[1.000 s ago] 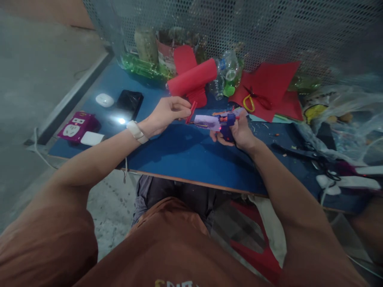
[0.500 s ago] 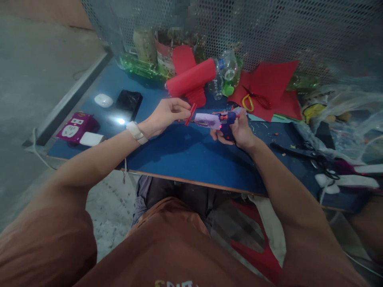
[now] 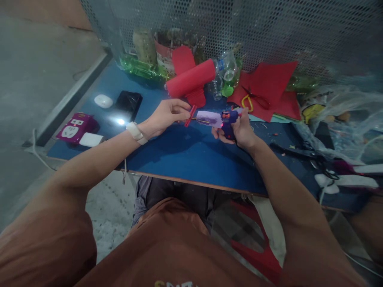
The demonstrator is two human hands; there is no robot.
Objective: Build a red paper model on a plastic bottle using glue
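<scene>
My left hand (image 3: 173,111) pinches a short, narrow red piece (image 3: 190,116), like a rolled strip or a tube, between thumb and fingers. Its exact kind is too small to make out. My right hand (image 3: 241,129) is wrapped round the grip of a purple glue gun (image 3: 228,119), with a dark cord below it. Lavender paper or a label (image 3: 208,118) covers the gun's front part. The gun points left, its thin tip right at the red piece; whether they touch I cannot tell.
Behind my hands lies a red-wrapped bottle (image 3: 191,77). Scissors (image 3: 257,99) rest on red paper (image 3: 277,85). Green plastic bottles (image 3: 143,68) line the mesh panel (image 3: 269,32). At left are a purple socket box (image 3: 74,127) and a black pouch (image 3: 128,103); black tools (image 3: 296,152) lie right.
The glue gun has turned slightly, so its lavender side faces up more. The red piece has shifted a little in my left fingers.
</scene>
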